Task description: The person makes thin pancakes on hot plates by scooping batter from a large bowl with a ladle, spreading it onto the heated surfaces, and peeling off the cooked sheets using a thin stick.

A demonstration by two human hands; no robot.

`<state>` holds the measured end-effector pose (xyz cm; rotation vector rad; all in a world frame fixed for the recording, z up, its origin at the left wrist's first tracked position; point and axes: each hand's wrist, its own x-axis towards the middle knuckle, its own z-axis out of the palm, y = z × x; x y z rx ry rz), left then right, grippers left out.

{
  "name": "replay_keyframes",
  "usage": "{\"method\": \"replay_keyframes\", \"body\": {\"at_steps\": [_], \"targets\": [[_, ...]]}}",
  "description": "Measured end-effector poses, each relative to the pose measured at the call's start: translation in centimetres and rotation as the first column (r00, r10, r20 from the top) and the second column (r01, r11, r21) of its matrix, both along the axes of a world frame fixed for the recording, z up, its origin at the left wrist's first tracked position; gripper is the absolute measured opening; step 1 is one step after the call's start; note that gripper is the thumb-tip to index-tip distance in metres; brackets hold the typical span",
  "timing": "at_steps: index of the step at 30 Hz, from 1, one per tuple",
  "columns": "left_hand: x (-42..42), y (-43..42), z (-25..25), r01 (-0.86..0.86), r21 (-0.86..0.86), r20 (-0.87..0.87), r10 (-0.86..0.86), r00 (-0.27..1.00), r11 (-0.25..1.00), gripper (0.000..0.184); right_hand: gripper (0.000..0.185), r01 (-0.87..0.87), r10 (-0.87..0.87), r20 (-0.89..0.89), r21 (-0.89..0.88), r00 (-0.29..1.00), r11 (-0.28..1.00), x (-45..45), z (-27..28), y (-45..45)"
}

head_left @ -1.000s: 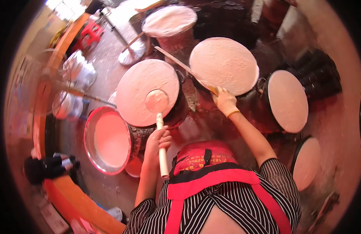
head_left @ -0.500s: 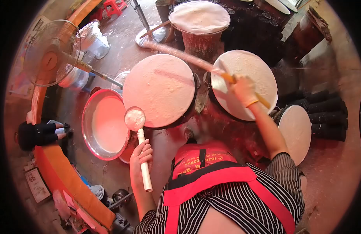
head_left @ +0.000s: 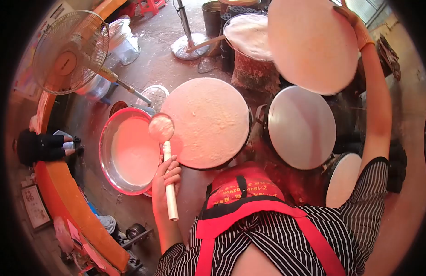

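One ladle [head_left: 168, 170] gripped in the left hand [head_left: 168, 175], near the right rim of the red basin [head_left: 102, 158]. Right hand [head_left: 351, 22]'s at the flatbread [head_left: 312, 48], upper-right edge, can't tell its grip tho.

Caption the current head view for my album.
Left hand holding a ladle near a basin of pale liquid, right hand holding up a large round sheet near a bare griddle.

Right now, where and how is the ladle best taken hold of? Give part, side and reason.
I would grip the ladle by its long pale handle, coming from the wearer's side, as the left hand does. The handle is straight and slim and points toward the wearer, keeping fingers off the pale mixture in the bowl.
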<state>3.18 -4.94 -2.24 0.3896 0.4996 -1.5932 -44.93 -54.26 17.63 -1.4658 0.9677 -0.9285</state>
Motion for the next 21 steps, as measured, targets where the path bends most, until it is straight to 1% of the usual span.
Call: {"method": "replay_keyframes", "body": {"at_steps": [2,4,6,7,8,10,12,14,15,16,18,19,20,21], "targets": [[0.1,-0.6,0.3,-0.07,0.025,0.053,0.069,0.996,0.997,0.017,0.026,0.262,-0.233,0.175,-0.17,0.957,0.95,-1.0,-3.8,-6.7],[0.1,-0.6,0.4,-0.137,0.027,-0.004,0.137,0.991,0.99,0.016,0.024,0.343,-0.32,0.273,-0.041,0.907,0.938,0.6,-9.2,-8.9],[0.0,-0.7,0.8,-0.219,0.05,0.009,0.218,0.976,0.975,0.017,0.021,0.512,-0.532,0.219,0.145,0.818,0.846,1.3,-16.8,-12.4],[-0.4,-0.9,1.7,-0.259,0.073,0.005,0.26,0.966,0.963,0.018,0.023,0.441,-0.501,0.291,0.251,0.815,0.862,2.0,-21.2,-13.6],[-0.9,-1.2,2.7,-0.301,0.094,0.001,0.302,0.953,0.949,0.019,0.023,0.513,-0.589,0.227,0.316,0.776,0.798,3.6,-24.9,-14.4],[-1.1,-0.3,3.4,-0.382,0.11,-0.002,0.384,0.923,0.918,0.022,0.018,0.574,-0.685,0.1,0.466,0.722,0.673,5.7,-31.8,-15.1],[-1.2,-0.2,4.4,-0.438,0.121,0.028,0.438,0.899,0.891,0.024,0.015,0.697,-0.873,0.079,0.569,0.481,0.435,8.5,-36.1,-15.4],[-1.2,0.3,4.8,-0.487,0.138,0.025,0.489,0.872,0.862,0.027,0.021,0.848,-0.941,0.031,0.423,0.337,0.318,8.4,-42.0,-17.4],[-1.1,0.5,5.0,-0.499,0.14,0.026,0.501,0.865,0.855,0.027,0.028,0.906,-0.954,-0.055,0.331,0.296,0.263,8.6,-42.2,-17.4],[-0.7,0.8,5.0,-0.51,0.142,0.027,0.511,0.859,0.849,0.027,0.028,0.926,-0.948,-0.093,0.261,0.305,0.272,8.8,-42.4,-17.2],[0.4,1.7,4.6,-0.526,0.154,0.023,0.529,0.848,0.836,0.027,0.025,0.928,-0.933,-0.128,0.216,0.336,0.304,8.7,-41.9,-16.5],[1.2,2.3,4.2,-0.539,0.17,0.02,0.544,0.839,0.825,0.027,0.026,0.942,-0.951,-0.072,0.179,0.301,0.284,8.3,-42.6,-16.8],[2.2,2.9,3.8,-0.547,0.176,0.014,0.553,0.833,0.819,0.027,0.027,0.971,-0.968,-0.084,0.052,0.238,0.234,7.5,-43.6,-17.2],[3.5,3.7,3.2,-0.532,0.149,-0.028,0.541,0.84,0.834,0.028,0.03,0.982,-0.969,-0.161,-0.005,0.185,0.188,8.2,-41.6,-15.2]]}}
